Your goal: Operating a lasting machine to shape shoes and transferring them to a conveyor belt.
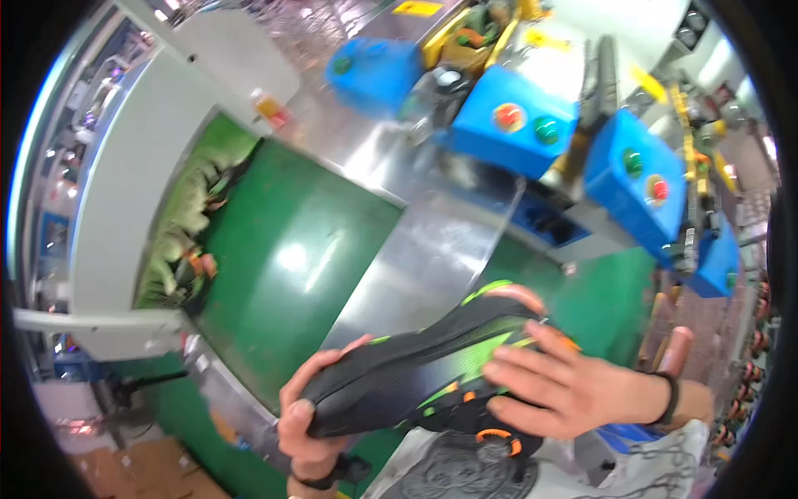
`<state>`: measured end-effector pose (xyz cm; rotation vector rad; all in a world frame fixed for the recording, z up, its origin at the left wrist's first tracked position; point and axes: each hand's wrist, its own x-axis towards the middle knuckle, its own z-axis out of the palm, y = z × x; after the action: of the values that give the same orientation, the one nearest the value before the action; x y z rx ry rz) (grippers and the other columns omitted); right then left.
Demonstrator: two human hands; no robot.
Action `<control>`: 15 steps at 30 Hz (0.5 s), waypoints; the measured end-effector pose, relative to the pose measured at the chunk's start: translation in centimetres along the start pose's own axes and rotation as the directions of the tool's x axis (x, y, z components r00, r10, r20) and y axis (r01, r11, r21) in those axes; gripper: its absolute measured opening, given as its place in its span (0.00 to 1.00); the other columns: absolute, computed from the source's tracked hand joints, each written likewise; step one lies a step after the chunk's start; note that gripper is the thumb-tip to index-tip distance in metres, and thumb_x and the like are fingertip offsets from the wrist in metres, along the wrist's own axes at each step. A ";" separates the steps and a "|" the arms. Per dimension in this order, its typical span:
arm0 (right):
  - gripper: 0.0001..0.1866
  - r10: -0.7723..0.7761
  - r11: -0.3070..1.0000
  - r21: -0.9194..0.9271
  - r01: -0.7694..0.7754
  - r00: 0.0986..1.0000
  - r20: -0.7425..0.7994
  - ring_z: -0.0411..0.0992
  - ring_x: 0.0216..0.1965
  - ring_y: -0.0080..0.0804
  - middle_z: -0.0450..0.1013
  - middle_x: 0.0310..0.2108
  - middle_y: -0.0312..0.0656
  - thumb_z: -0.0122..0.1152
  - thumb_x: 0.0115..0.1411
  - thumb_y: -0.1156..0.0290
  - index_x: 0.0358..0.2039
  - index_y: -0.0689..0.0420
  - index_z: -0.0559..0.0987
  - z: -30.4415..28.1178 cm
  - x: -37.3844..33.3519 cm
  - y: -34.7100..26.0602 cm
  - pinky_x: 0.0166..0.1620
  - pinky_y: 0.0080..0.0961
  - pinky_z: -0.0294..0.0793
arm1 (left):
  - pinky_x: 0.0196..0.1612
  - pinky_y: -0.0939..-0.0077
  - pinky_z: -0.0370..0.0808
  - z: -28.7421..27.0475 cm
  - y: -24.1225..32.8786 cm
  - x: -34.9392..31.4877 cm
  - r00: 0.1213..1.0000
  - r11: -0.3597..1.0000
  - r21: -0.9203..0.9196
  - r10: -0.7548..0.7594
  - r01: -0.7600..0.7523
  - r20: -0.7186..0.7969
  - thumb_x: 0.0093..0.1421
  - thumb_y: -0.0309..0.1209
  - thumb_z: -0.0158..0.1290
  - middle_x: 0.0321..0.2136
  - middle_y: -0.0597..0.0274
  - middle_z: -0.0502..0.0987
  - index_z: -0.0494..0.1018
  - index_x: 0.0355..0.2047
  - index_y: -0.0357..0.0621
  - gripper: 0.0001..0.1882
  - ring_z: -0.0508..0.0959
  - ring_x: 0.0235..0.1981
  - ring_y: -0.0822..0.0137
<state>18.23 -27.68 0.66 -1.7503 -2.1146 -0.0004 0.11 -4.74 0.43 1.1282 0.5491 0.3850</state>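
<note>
"Where was the sports shoe (pixel 391 378)?"

"Off the surface, at six o'clock in the view, between the wearer's two hands. Its narrow closed end pointed toward eight o'clock. It was black, with green patches and orange accents."

"And the hands?"

"The left hand (pixel 312 416), near seven o'clock, was wrapped around that closed end, thumb on the near side. The right hand (pixel 553 387), between four and five o'clock, lay along the shoe's side with its fingers stretched out. Its thumb was hard to make out, so I couldn't tell whether it gripped or only steadied."

"How would you have expected it to handle?"

"Light, I'd judge, and not fragile. The side looked like textile, so probably soft and easy to dent, with fair grip against bare skin. The closed end kept a rounded form, which suggested more stiffness. I couldn't make out a sole."

"So where was the best hold?"

"Around that closed end, I thought, with a flat palm supporting the softer side. The orange lace loop (pixel 496 436) seemed too floppy to hold by."

"What lay around it?"

"A green conveyor belt (pixel 287 249) at nine o'clock, a bare metal surface (pixel 432 241) beside it, and a blue control box (pixel 526 137) with red and green buttons between one and two."
</note>
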 end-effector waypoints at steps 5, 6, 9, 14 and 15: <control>0.39 0.249 0.835 0.514 -0.197 0.968 -0.033 0.57 0.63 0.50 0.55 0.63 0.57 0.63 0.45 0.73 0.60 0.61 0.62 0.5 -4.3 0.9 0.65 0.48 0.55 | 0.58 0.54 0.67 2.5 -1.7 2.4 0.991 0.999 0.027 0.038 -0.041 0.127 0.55 0.53 0.41 0.49 0.29 0.70 0.62 0.56 0.29 0.39 0.72 0.52 0.41; 0.44 0.300 0.696 0.695 -0.178 0.952 -0.057 0.51 0.66 0.52 0.49 0.65 0.59 0.67 0.41 0.77 0.61 0.61 0.61 0.5 -5.2 1.0 0.66 0.49 0.50 | 0.58 0.54 0.67 2.7 -2.0 2.6 0.979 0.992 -0.090 0.105 -0.091 0.173 0.56 0.54 0.41 0.52 0.32 0.68 0.60 0.57 0.29 0.40 0.71 0.54 0.42; 0.45 0.537 0.257 0.953 -0.160 0.843 -0.004 0.59 0.63 0.46 0.58 0.62 0.54 0.72 0.42 0.78 0.61 0.62 0.60 0.7 -7.2 1.3 0.63 0.41 0.57 | 0.59 0.58 0.66 4.1 -3.2 2.9 0.936 0.979 -0.174 0.157 -0.106 0.316 0.60 0.52 0.42 0.58 0.42 0.64 0.54 0.62 0.33 0.39 0.68 0.57 0.48; 0.31 0.817 0.085 0.987 -0.137 0.577 0.010 0.67 0.50 0.32 0.70 0.49 0.43 0.69 0.49 0.65 0.53 0.62 0.70 0.6 -9.1 2.0 0.55 0.32 0.65 | 0.59 0.59 0.66 11.5 -6.5 4.3 0.949 0.995 -0.096 0.015 0.016 0.315 0.61 0.50 0.42 0.58 0.45 0.64 0.54 0.62 0.35 0.37 0.68 0.57 0.50; 0.31 0.806 0.079 0.987 -0.138 0.591 0.018 0.67 0.50 0.32 0.70 0.49 0.43 0.69 0.49 0.65 0.53 0.62 0.70 0.7 -9.4 2.4 0.55 0.32 0.65 | 0.59 0.59 0.66 13.0 -7.5 4.9 0.953 0.996 -0.086 -0.002 0.030 0.303 0.61 0.50 0.43 0.58 0.46 0.64 0.54 0.62 0.35 0.37 0.68 0.57 0.51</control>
<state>21.67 -35.84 -3.35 -1.2672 -0.5227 0.7278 11.88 -14.53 -3.36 1.0708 0.2674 0.2137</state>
